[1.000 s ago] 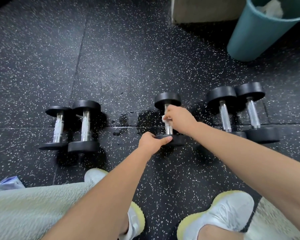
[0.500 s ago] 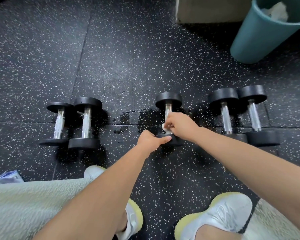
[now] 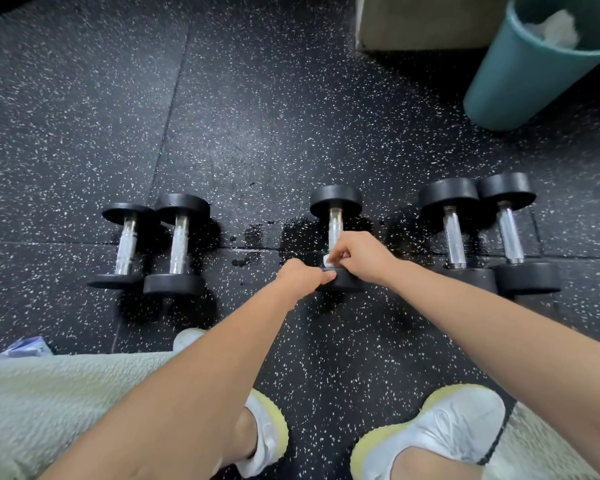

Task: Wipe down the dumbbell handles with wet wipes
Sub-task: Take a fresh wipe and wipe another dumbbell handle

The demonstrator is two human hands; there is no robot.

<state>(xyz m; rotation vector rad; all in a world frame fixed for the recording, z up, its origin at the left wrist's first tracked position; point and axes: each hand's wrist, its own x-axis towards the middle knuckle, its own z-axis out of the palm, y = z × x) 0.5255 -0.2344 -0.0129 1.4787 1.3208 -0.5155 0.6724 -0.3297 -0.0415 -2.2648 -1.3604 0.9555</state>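
**Chrome handle runs straight away from the right grip**

The black speckled rubber floor [image 3: 291, 98] carries five dumbbells in a row, every bar pointing from me outward. The middle dumbbell [image 3: 335, 199] lies alone between a left pair [image 3: 179, 244] and a right pair [image 3: 452, 237]. I have the left grip [image 3: 302, 277] clasping its near head [image 3: 343, 284], steadying it. The right grip [image 3: 359, 254] is clenched round the near end of the handle [image 3: 334, 223], pinching a white wet wipe [image 3: 327, 260] against the chrome. The bare length lies beyond that grip, toward the far head. I judge the next stroke must slide away from me along that axis.
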